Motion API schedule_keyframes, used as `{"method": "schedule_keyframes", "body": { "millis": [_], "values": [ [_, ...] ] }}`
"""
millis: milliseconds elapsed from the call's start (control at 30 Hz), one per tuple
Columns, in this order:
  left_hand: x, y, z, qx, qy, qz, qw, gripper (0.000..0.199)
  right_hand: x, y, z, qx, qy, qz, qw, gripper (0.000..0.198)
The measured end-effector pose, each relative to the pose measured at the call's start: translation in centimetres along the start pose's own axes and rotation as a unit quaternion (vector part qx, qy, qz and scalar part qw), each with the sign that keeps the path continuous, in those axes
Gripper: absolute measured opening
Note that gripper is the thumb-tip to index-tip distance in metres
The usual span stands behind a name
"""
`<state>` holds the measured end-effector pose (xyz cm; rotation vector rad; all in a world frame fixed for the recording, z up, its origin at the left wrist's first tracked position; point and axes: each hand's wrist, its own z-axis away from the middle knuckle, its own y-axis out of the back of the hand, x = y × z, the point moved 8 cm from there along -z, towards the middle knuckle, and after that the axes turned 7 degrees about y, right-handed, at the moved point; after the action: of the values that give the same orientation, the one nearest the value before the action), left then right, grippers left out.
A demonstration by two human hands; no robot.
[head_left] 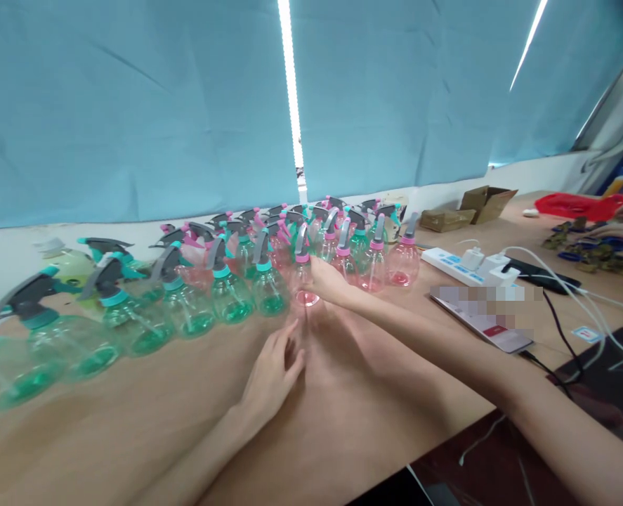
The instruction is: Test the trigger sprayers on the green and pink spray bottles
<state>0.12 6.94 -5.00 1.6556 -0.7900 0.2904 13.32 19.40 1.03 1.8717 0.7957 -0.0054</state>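
My right hand (pixel 326 280) is stretched to the front row of spray bottles, its fingers around the side of a clear pink spray bottle (pixel 303 277) that stands upright. Nearer to me, my left hand (pixel 272 369) hovers low over the wooden table (pixel 364 414), fingers loosely apart and nothing in them. Left of the pink bottle stands a green spray bottle (pixel 270 289) with a grey trigger head and turquoise collar. To its right is another pink spray bottle (pixel 345 260), partly behind my right hand. Several more green and pink bottles crowd behind.
A white power strip (pixel 458 267) with plugs and cables lies at the right, beside a flat grey device (pixel 480 320). Farther back are an open cardboard box (pixel 487 204) and a red tray (pixel 579 206). Another person's hand (pixel 619 232) shows at the right edge.
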Motion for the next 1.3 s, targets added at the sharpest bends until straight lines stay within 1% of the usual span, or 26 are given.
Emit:
{"method": "schedule_keyframes", "body": {
  "millis": [67, 167, 233, 300, 367, 433, 467, 533, 633, 667, 700, 767, 833, 933, 1000, 1067, 1167, 1300],
  "values": [
    [-0.2, -0.5, 0.2, -0.008, -0.004, -0.003, 1.0, 0.047, 0.1, -0.2, -0.3, -0.001, 0.003, -0.006, 1.0, 0.058],
    [0.0, -0.5, 0.0, -0.004, -0.009, -0.007, 1.0, 0.044, 0.1, -0.5, -0.4, 0.003, 0.01, -0.017, 1.0, 0.072],
    [0.2, -0.4, -0.1, -0.001, -0.007, -0.007, 1.0, 0.044, 0.0, -0.6, -0.2, 0.009, 0.017, -0.024, 1.0, 0.083],
    [0.1, -0.3, -0.1, 0.0, -0.007, -0.011, 1.0, 0.044, -0.1, -0.4, 0.5, 0.015, 0.027, -0.03, 0.999, 0.088],
    [0.1, -0.3, -0.1, 0.004, -0.013, -0.015, 1.0, 0.044, -0.2, 0.1, 1.6, 0.022, 0.04, -0.037, 0.998, 0.087],
    [0.2, -0.3, -0.1, 0.012, -0.024, -0.017, 1.0, 0.042, -0.2, 1.3, 3.1, 0.037, 0.058, -0.05, 0.996, 0.083],
    [0.2, -0.3, -0.3, 0.016, -0.028, -0.016, 0.999, 0.041, -0.1, 2.1, 3.8, 0.05, 0.064, -0.055, 0.995, 0.078],
    [0.4, -0.4, -0.7, 0.024, -0.032, -0.013, 0.999, 0.039, 0.4, 3.7, 5.1, 0.066, 0.068, -0.059, 0.994, 0.061],
    [1.0, -0.8, -2.0, 0.033, -0.034, -0.008, 0.999, 0.037, 2.3, 5.8, 6.4, 0.088, 0.04, -0.055, 0.994, 0.029],
    [1.3, -1.1, -2.6, 0.037, -0.035, -0.007, 0.999, 0.037, 3.1, 6.4, 6.6, 0.101, 0.023, -0.045, 0.994, 0.023],
    [1.5, -1.3, -3.2, 0.042, -0.036, -0.005, 0.998, 0.036, 3.8, 6.9, 6.7, 0.114, 0.004, -0.032, 0.993, 0.022],
    [2.0, -1.8, -4.4, 0.052, -0.038, -0.004, 0.998, 0.034, 5.3, 7.5, 6.8, 0.14, -0.038, -0.005, 0.989, 0.029],
    [2.4, -2.2, -5.5, 0.062, -0.039, -0.004, 0.997, 0.032, 6.3, 7.5, 6.6, 0.151, -0.07, 0.01, 0.986, 0.044],
    [2.7, -2.9, -6.8, 0.071, -0.045, -0.003, 0.996, 0.03, 6.7, 6.6, 5.7, 0.137, -0.087, 0.007, 0.987, 0.064],
    [2.7, -3.2, -7.3, 0.073, -0.048, -0.002, 0.996, 0.031, 6.7, 6.0, 5.0, 0.121, -0.095, -0.003, 0.988, 0.07],
    [2.6, -3.3, -7.5, 0.074, -0.048, 0.001, 0.996, 0.032, 6.8, 5.4, 4.5, 0.106, -0.108, -0.013, 0.988, 0.071],
    [2.2, -3.4, -7.5, 0.075, -0.041, 0.009, 0.996, 0.032, 7.1, 4.8, 4.2, 0.081, -0.134, -0.017, 0.988, 0.067],
    [2.1, -3.2, -7.3, 0.076, -0.036, 0.027, 0.996, 0.028, 7.4, 4.6, 4.9, 0.071, -0.162, 0.0, 0.984, 0.062]
  ]
}}
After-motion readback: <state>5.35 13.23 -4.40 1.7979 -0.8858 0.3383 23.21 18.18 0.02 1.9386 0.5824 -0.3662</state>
